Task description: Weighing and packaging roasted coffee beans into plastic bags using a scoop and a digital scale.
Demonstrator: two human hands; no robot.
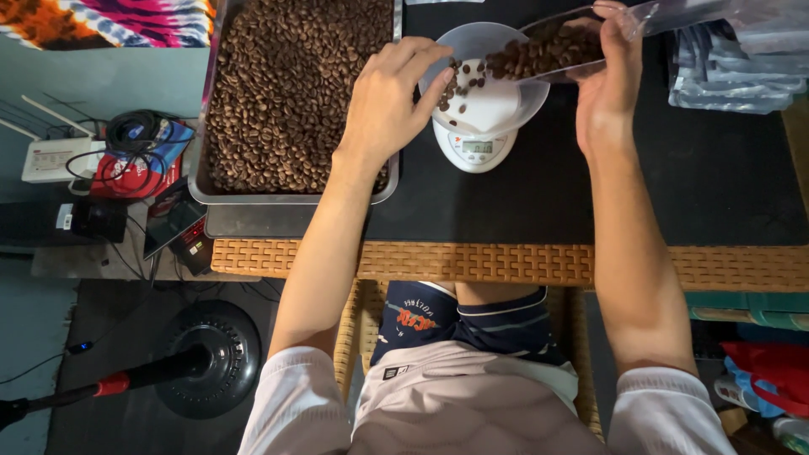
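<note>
On the dark table [522, 194] a small white scale [474, 150] carries a pale bowl [497, 101]. The left hand [389, 99] hovers at the bowl's left rim, its grip loosely spread over scattered coffee beans [462, 86]. The right hand [608, 80] pinches a clear bag of beans [552, 49], tilted into the bowl. Far left lies a metal tray of beans [286, 93].

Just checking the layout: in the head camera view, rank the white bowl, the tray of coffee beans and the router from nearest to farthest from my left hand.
From the left hand:
1. White bowl, at its fingertips on the right.
2. Tray of coffee beans, just left beneath the hand.
3. Router, far left, off the table.
</note>
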